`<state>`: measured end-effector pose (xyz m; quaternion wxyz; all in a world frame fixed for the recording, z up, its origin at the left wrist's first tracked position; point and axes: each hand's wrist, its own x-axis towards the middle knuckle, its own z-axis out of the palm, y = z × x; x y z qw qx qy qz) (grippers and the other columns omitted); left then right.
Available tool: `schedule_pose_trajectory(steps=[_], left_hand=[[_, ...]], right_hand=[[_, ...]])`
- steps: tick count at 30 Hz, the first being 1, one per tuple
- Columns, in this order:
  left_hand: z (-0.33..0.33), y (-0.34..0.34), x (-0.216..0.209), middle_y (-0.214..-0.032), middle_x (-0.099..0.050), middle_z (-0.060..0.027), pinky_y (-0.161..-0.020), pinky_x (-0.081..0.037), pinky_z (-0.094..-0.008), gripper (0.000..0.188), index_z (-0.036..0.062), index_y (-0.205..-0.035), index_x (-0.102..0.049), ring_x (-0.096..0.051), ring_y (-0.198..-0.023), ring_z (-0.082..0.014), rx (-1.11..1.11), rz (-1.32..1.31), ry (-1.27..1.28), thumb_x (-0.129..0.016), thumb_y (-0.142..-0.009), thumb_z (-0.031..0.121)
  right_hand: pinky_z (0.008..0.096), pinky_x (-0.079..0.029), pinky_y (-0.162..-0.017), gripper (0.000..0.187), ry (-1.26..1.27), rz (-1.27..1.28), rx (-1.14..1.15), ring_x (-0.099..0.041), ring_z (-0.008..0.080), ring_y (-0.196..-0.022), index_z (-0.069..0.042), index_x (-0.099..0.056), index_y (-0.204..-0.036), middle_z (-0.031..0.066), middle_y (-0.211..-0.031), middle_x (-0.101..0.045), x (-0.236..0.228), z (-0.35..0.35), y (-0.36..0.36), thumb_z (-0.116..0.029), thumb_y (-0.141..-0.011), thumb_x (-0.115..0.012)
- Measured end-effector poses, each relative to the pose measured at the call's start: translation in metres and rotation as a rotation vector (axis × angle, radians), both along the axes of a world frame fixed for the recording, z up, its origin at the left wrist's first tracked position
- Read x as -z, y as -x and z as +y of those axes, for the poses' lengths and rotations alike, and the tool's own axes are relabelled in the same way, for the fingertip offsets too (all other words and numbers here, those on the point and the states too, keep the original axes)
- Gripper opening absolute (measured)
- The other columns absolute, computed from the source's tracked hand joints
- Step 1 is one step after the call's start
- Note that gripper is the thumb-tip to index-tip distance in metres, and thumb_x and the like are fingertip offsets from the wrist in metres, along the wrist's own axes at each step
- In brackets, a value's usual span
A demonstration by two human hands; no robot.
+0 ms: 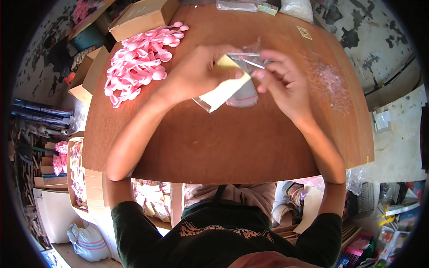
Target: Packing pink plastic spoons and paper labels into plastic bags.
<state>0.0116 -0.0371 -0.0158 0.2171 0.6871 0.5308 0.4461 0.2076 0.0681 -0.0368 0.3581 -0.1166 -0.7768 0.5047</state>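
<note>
Over the middle of the brown wooden table (223, 147), my left hand (196, 71) grips a pale yellow card (223, 91) that slants down toward me. My right hand (281, 82) pinches the open top of a clear plastic bag (243, 96) that lies against the card. The two hands meet at the bag's mouth. A pink item shows faintly inside the bag. To the left, apart from both hands, lies a heap of pink plastic spoons (138, 64).
A cardboard box (143, 18) stands at the table's far left corner. A pile of clear plastic bags (330, 82) lies at the right. More clear packets (237, 5) sit along the far edge. Cartons with pink goods (78, 174) crowd the floor on the left.
</note>
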Motion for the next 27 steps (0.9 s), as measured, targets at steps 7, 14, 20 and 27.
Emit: schedule_pose_trajectory(steps=[7, 14, 20, 27], left_hand=[[-0.013, 0.025, -0.032, -0.088, -0.068, -0.0043, -0.056, -0.05, -0.0224, 0.037, -0.0026, -0.122, -0.056, -0.063, -0.069, -0.0073, -0.201, -0.119, -0.049, -0.068, -0.089, 0.009], [-0.022, 0.026, -0.039, -0.087, -0.068, -0.0052, -0.059, -0.052, -0.0231, 0.039, -0.0024, -0.121, -0.056, -0.064, -0.07, -0.0083, -0.157, -0.314, -0.062, -0.071, -0.087, 0.012], [-0.018, 0.024, -0.035, -0.087, -0.069, -0.0049, -0.069, -0.051, -0.0261, 0.027, -0.0007, -0.11, -0.065, -0.063, -0.076, -0.0091, -0.153, -0.248, -0.094, -0.07, -0.085, 0.007], [-0.017, 0.019, -0.034, -0.088, -0.069, -0.0055, -0.063, -0.053, -0.0228, 0.029, -0.0031, -0.112, -0.059, -0.065, -0.075, -0.0086, -0.093, -0.203, -0.11, -0.07, -0.088, 0.01]], right_hand=[[0.0248, -0.052, -0.068, 0.033, -0.144, 0.017, 0.068, -0.065, 0.0122, -0.082, -0.003, -0.053, -0.122, 0.0089, -0.099, -0.069, 0.011, 0.016, 0.035, -0.01, -0.092, -0.063], [0.0371, -0.052, -0.076, 0.033, -0.562, -0.239, -0.057, -0.067, 0.023, -0.086, -0.007, -0.061, -0.115, 0.0077, -0.105, -0.069, 0.028, 0.01, 0.133, -0.016, -0.084, -0.066], [0.0352, -0.052, -0.079, 0.035, 0.103, 0.106, -0.362, -0.065, 0.0207, -0.092, -0.006, -0.06, -0.113, 0.0072, -0.101, -0.067, 0.028, -0.012, 0.164, -0.02, -0.083, -0.069], [0.0336, -0.051, -0.081, 0.037, -0.081, 0.133, -0.318, -0.063, 0.0187, -0.095, -0.006, -0.059, -0.115, 0.0065, -0.1, -0.066, 0.018, -0.018, 0.149, -0.02, -0.082, -0.069]])
